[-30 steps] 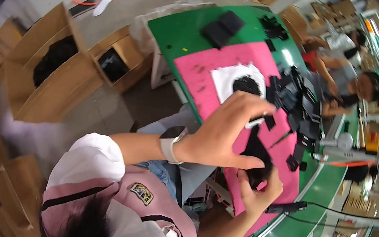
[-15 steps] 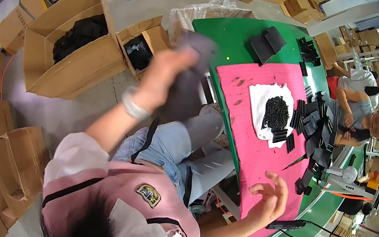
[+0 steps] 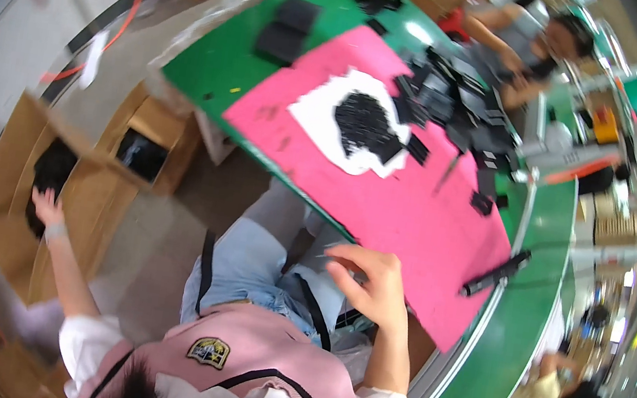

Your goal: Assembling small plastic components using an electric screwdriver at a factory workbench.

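While left hand (image 3: 47,206) reaches into carton (image 3: 10,169), right hand (image 3: 374,280) hovers open.

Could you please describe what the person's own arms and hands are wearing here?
Both forearms are bare below short white sleeves of a pink top. The left hand has a pale band at the wrist; the right hand shows no glove, ring or band.

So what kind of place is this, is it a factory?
Probably, yes: it looks like a workshop or assembly line. There is a long green workbench with a pink mat and piles of small black parts, open cardboard boxes on the floor, and other people working nearby.
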Demonstrator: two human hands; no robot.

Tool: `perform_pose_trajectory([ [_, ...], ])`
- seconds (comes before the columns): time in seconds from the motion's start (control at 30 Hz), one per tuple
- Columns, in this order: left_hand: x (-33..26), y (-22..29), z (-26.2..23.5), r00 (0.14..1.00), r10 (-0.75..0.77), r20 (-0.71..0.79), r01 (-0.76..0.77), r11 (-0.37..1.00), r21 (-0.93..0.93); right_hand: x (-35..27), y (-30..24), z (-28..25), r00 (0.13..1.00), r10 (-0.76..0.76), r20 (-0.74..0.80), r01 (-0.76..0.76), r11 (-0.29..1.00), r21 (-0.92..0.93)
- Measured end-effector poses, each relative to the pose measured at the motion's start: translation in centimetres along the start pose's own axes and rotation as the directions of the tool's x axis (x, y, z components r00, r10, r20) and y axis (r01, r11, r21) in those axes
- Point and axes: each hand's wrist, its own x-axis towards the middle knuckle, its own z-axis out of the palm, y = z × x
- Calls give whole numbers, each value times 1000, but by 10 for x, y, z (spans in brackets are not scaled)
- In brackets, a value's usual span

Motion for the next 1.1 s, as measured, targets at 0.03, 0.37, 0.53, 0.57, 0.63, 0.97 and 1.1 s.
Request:
perform_pose_trajectory([
  [0.03, -10, -12, 10, 998, -51, 25, 51, 999, 7, 5, -2, -4, 1000, 8, 13, -8, 1000, -3],
  [0.37, -178, -12, 216, 945, 141, 295, -108, 986, -125, 142, 122, -124, 714, -339, -613, -264, 680, -684],
  [0.53, -266, 14, 268, 807, 268, 526, -168, 958, -231, 199, 190, -182, 560, -93, -823, -583, 662, -471],
  [0.57, -280, 17, 272, 760, 262, 595, -146, 960, -237, 201, 194, -188, 571, 125, -811, -604, 733, -313],
  [0.63, -311, 25, 281, 759, 254, 600, -123, 960, -251, 196, 197, -190, 548, -21, -836, -559, 735, -384],
  [0.97, -528, 5, 329, -225, -7, 974, -96, 995, -15, 63, 48, -78, 770, -397, -500, 147, 872, -466],
  [1.1, -539, -24, 319, -92, -146, 985, 56, 987, 152, 31, 40, -41, 898, -340, -279, 217, 895, -390],
])
